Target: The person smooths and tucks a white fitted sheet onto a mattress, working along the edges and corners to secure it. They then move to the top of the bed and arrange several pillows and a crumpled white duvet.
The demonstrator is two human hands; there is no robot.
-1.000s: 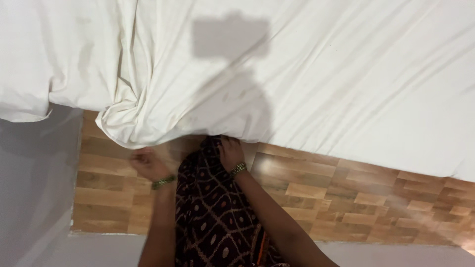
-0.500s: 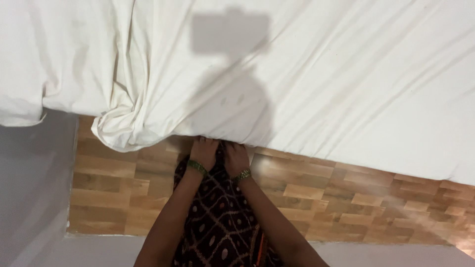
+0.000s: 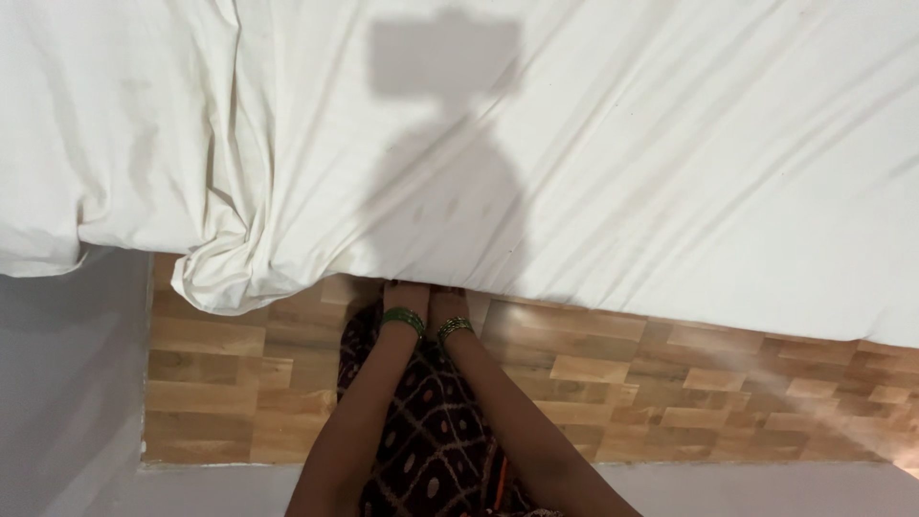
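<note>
Both the left hand (image 3: 406, 295) and right hand (image 3: 446, 299) reach under the wrinkled white bedsheet's (image 3: 613, 182) edge, fingers hidden, grip unclear; that stretch looks tucked, the bunched corner (image 3: 225, 273) hangs loose over the wood-patterned floor (image 3: 670, 393).

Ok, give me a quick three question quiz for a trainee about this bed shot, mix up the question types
1. True or false: both hands are in full view on top of the white sheet.
2. What covers the surface below the bed? A) grey carpet B) wood-pattern flooring C) a red rug
3. What does each wrist carry?

Key
1. False. The left hand and right hand reach under the sheet's edge, fingers hidden.
2. B, wood-pattern flooring.
3. A green beaded bangle on the left, and another on the right.
</note>
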